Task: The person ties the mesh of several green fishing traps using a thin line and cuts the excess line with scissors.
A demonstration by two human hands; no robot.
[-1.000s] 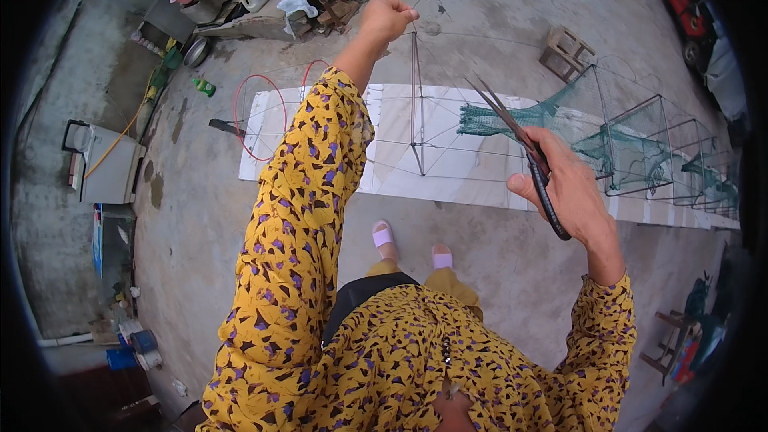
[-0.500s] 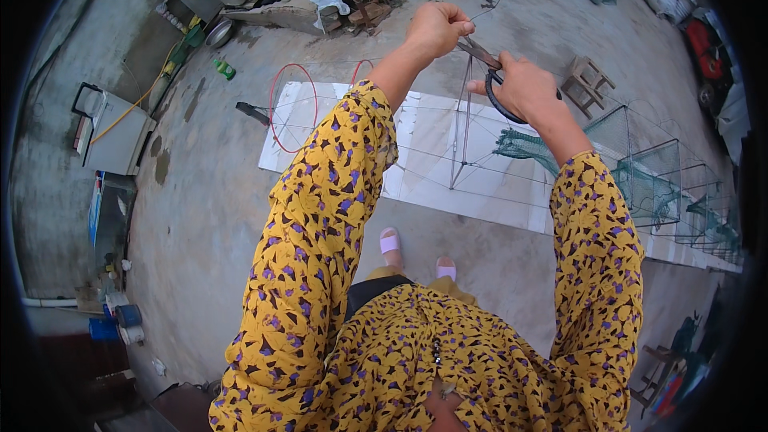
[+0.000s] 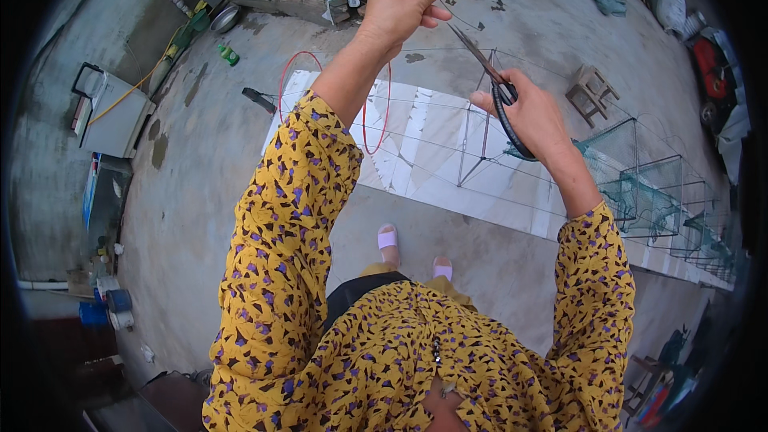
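My left hand [image 3: 402, 10] is raised at the top middle, thumb and fingers pinching a thin dark cord [image 3: 458, 16] whose loose ends curl above and below it. To its right, my right hand [image 3: 534, 112] grips a pair of scissors [image 3: 482, 58] by the black handles. The blades look closed and point up and left, their tips a little short of my left fingers. Beneath both hands stands a net trap frame of thin rods and strings [image 3: 466, 144], with green netting [image 3: 646, 192] gathered on its right part. Red hoops [image 3: 389, 108] are at its left end, partly behind my left forearm.
White sheeting [image 3: 504, 192] lies on the concrete under the frame. A small wooden stool [image 3: 590, 94] stands beyond it on the right, and a red machine [image 3: 709, 80] farther right. At far left are a white cabinet [image 3: 120, 116] and a green bottle [image 3: 229, 54].
My left hand has moved up and left with the cord, away from the scissors. My right hand has lowered slightly, and the scissors now point more steeply upward.
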